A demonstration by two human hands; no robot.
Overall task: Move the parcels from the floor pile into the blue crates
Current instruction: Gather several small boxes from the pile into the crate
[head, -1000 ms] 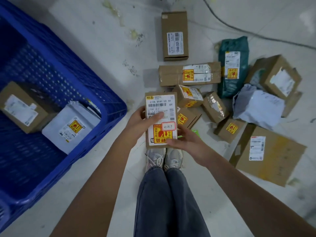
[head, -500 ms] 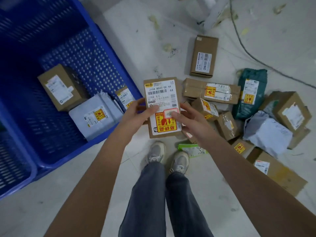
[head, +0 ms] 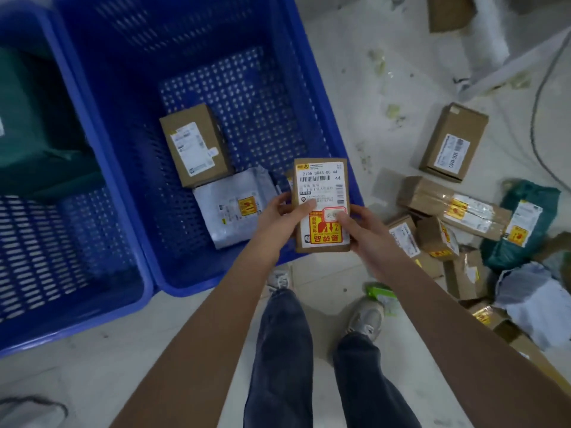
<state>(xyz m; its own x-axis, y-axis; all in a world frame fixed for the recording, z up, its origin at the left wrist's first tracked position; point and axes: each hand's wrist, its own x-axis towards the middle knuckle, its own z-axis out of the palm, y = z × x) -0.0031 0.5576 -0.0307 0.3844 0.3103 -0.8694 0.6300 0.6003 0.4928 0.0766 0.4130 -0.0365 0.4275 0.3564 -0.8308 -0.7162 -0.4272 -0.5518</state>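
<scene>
Together our left hand (head: 282,213) and right hand (head: 360,225) grip the labelled cardboard parcel (head: 321,205), thumbs on its label, above the near right corner of the blue crate (head: 102,97).

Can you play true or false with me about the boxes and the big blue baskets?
1. Both hands hold one brown parcel. True: the left hand and right hand grip its sides.
2. The nearer blue crate is empty. False: a brown box and a grey bag lie inside.
3. Parcels still lie on the floor. True, like the green bag.
4. The held parcel has no label. False: a white label with a yellow sticker covers it.
</scene>
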